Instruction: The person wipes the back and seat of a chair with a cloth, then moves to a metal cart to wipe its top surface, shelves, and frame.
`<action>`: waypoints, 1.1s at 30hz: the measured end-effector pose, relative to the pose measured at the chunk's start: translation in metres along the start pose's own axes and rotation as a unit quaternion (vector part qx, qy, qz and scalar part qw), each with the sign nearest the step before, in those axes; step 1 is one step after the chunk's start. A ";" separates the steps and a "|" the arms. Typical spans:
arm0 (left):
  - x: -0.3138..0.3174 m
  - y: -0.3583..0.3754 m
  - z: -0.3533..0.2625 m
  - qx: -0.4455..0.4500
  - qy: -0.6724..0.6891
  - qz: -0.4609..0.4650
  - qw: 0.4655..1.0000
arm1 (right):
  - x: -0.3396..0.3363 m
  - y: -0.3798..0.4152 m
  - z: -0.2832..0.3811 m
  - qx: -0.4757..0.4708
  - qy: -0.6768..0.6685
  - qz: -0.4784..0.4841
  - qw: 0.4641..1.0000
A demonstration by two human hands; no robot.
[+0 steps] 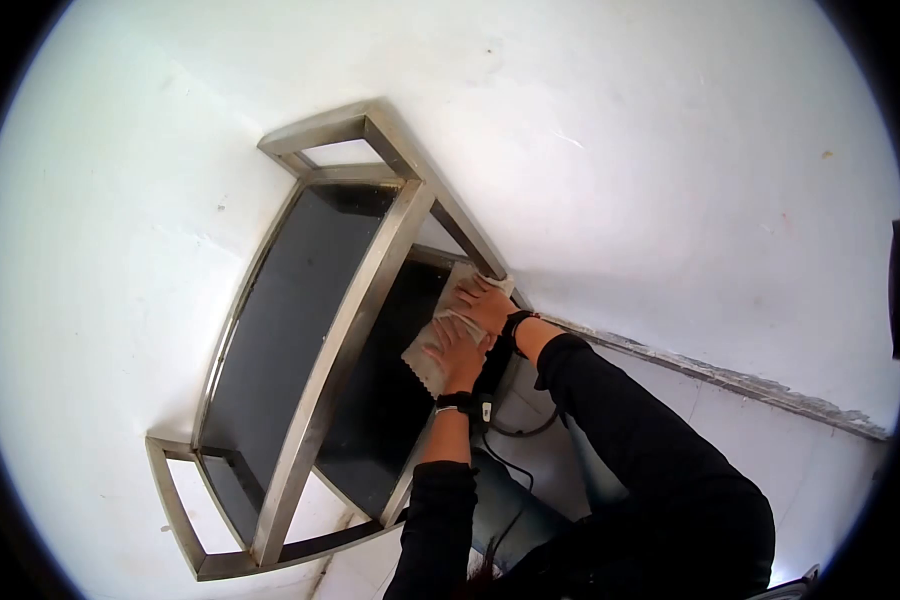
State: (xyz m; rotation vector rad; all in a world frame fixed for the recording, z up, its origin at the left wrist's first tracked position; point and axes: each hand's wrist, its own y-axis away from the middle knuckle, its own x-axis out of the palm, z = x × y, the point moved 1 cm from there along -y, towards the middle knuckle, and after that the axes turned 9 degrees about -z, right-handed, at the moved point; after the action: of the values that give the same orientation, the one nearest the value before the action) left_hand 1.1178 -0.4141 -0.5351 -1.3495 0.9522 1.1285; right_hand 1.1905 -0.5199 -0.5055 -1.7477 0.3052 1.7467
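Observation:
A beige cloth (424,362) with a scalloped edge lies spread on the dark lower panel (380,410) of a metal-framed stand, near its right end. My left hand (458,356) lies palm down on the cloth, its fingers spread. Just beyond it, my right hand (484,304) also presses on the cloth with fingers stretched out, close to the metal frame. The two hands nearly touch. Part of the cloth is hidden under them.
The stand's metal frame (345,360) runs between the lower panel and a dark upper panel (295,310). White walls (670,180) meet behind it. A black cable (510,465) hangs near my left wrist. A worn ledge (730,378) runs along the right wall.

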 end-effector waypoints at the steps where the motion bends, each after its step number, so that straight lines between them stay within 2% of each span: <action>1: -0.001 -0.001 -0.001 -0.002 0.003 0.001 1.000 | 0.007 0.000 0.002 0.007 0.004 -0.012 1.000; 2: -0.002 -0.001 0.001 0.007 0.017 0.010 1.000 | 0.015 0.001 0.004 0.006 0.003 -0.009 1.000; 4: -0.003 0.004 0.006 0.014 0.030 0.015 0.999 | 0.009 0.000 0.009 0.014 0.036 -0.069 0.997; 7: -0.003 0.018 0.013 0.033 0.019 -0.005 0.999 | -0.026 0.010 0.030 0.048 -0.027 -0.035 0.998; 8: -0.005 0.030 0.022 0.032 0.031 0.003 0.999 | -0.017 0.010 0.038 0.047 -0.025 -0.038 0.998; 10: -0.012 0.060 0.044 0.029 0.014 0.013 0.999 | 0.015 0.010 0.067 -0.025 -0.040 -0.151 0.987; 12: -0.022 0.101 0.069 0.008 -0.009 0.014 1.000 | 0.036 0.007 0.104 -0.077 -0.127 -0.216 0.965; 14: -0.035 0.139 0.093 -0.039 -0.010 0.026 0.999 | 0.053 0.005 0.149 -0.095 -0.156 -0.235 0.955; 16: -0.050 0.176 0.110 -0.074 -0.017 0.044 0.996 | 0.059 0.007 0.194 -0.117 -0.152 -0.209 0.959; 18: -0.058 0.211 0.126 -0.155 0.012 0.036 0.987 | 0.062 0.011 0.235 -0.137 -0.146 -0.177 0.964; 19: -0.060 0.227 0.132 -0.162 0.008 0.035 0.986 | 0.062 0.014 0.251 -0.156 -0.132 -0.142 0.968; 21: -0.062 0.249 0.138 -0.191 0.040 0.015 0.981 | 0.058 0.023 0.272 -0.172 -0.132 -0.133 0.967; 26: -0.058 0.249 0.134 -0.204 0.024 0.040 0.978 | 0.045 0.041 0.254 -0.207 -0.130 -0.133 0.960; 28: -0.060 0.230 0.122 -0.186 0.020 0.051 0.981 | 0.031 0.044 0.226 -0.152 -0.143 -0.106 0.972; 29: -0.058 0.220 0.115 -0.187 0.023 0.050 0.981 | 0.032 0.043 0.211 -0.153 -0.140 -0.104 0.973; 31: -0.052 0.196 0.095 -0.132 0.050 0.035 0.989 | 0.036 0.043 0.173 -0.086 -0.164 -0.148 0.972; 33: -0.042 0.169 0.077 -0.097 0.078 0.045 0.991 | 0.025 0.041 0.134 -0.026 -0.154 -0.127 0.980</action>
State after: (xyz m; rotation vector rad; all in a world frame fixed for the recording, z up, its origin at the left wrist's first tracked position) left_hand 0.9361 -0.3561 -0.5315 -1.5841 1.0445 1.2236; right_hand 1.0608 -0.4670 -0.5288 -1.4490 -0.0949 1.8124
